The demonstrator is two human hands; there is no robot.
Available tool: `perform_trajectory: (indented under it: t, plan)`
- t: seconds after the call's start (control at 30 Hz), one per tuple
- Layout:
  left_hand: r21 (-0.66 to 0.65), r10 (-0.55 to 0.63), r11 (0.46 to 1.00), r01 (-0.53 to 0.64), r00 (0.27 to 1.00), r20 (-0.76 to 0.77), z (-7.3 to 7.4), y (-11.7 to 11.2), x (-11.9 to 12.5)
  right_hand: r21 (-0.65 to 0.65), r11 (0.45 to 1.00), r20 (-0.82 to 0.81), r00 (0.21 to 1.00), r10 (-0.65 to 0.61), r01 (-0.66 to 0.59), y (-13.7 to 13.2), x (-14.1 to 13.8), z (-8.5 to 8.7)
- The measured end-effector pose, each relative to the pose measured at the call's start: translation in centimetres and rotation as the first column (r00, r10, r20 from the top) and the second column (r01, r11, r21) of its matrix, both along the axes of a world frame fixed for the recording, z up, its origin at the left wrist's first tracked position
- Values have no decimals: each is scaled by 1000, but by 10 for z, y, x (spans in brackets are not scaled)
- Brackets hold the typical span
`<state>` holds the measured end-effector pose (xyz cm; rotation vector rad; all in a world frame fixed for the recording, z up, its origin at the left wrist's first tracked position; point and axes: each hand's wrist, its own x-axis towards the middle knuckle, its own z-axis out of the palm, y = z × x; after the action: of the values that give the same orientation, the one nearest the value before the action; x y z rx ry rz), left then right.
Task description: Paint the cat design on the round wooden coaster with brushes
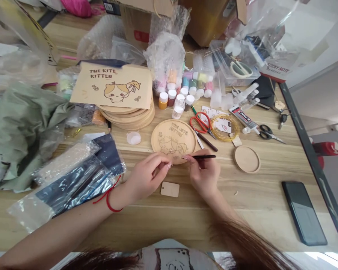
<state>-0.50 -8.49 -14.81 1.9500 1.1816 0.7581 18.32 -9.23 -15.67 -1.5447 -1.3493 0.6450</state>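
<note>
My right hand (205, 174) grips a slim black pen-like tool (205, 156); its tip points left toward my other hand. My left hand (146, 174), with a red string bracelet on the wrist, has thumb and fingers pinched together. Whatever it pinches is too small to make out. Both hands meet over the near edge of a round wooden plate (157, 137), which carries a line drawing of a kitten and lettering. Just below the hands lies a small wooden tag (169, 189) with a hole in one corner.
A kraft card (84, 88) with a kitten drawing rests on stacked wooden rounds (129, 120). Paint jars (163, 101), red-handled scissors (200, 125), coiled gold wire (233, 131) and a glue tube (243, 118) lie beyond. Plastic packets (81, 187) are left; a phone (304, 213) is right.
</note>
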Motion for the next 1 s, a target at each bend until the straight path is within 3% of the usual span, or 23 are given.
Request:
perform_trajectory:
  t: [0.17, 0.33, 0.7, 1.0]
  plan:
    - [268, -36, 960, 78, 987, -158, -7, -2, -4, -117, 993, -49, 999, 18, -23, 4, -13, -6]
    - [389, -34, 912, 128, 970, -239, -9, 0, -6, -191, 982, -89, 996, -8, -10, 4, -17, -12]
    - [430, -1, 895, 120, 964, -266, -6, 1, -4, -230, 973, -30, 1000, 3, -10, 6, -17, -9]
    - [417, -2, 906, 77, 984, -178, -8, 1, -3, -236, 972, -2, 1000, -8, 7, 7, -18, -8]
